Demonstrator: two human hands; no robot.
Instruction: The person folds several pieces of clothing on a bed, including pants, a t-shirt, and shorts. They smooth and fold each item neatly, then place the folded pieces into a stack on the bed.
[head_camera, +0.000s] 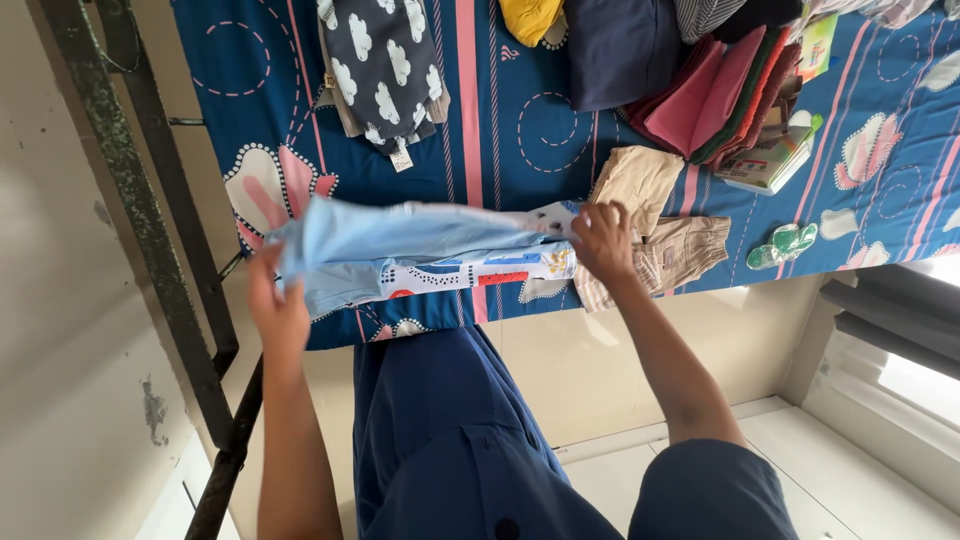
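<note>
Head view | left hand (278, 312) and right hand (603, 240) each grip an end of light-blue garment (420, 255), stretching it flat over bed (520, 130).

Cloud-print garment (388, 70), folded pink and green cloths (725, 95), beige shorts (665, 225) on blue bedsheet (520, 130)

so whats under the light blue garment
The blue patterned bedsheet shows around the light blue garment, held by the left hand and right hand. What lies directly beneath is covered.
</note>
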